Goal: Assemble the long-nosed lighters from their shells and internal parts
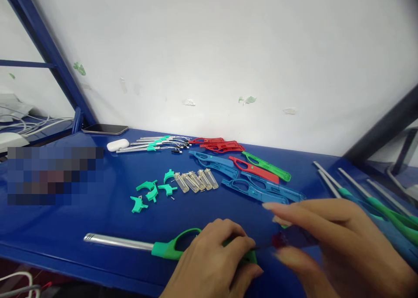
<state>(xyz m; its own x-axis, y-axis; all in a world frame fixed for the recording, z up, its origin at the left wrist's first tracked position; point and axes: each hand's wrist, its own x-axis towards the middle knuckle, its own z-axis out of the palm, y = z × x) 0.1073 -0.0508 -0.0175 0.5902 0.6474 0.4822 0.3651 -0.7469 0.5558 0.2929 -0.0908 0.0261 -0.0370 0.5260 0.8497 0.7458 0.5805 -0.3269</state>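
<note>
A long green lighter (170, 249) with a silver metal tube lies near the table's front edge, its tube pointing left. My left hand (217, 256) is wrapped over the lighter's handle and hides most of it. Just right of the handle's end, my right hand (329, 237) is raised with thumb and fingers around a small item, blurred, with a dark red part. Teal trigger pieces (152, 191) and several clear fuel tanks (196, 180) lie beyond the left hand. Blue handle shells (254, 191) lie behind the hands.
Metal tubes with wires (153, 145), a white case (118, 145) and a phone (105, 128) lie at the back left. Red shells (222, 145) and a green shell (266, 165) sit near the wall. More lighters (375, 202) lie at the right.
</note>
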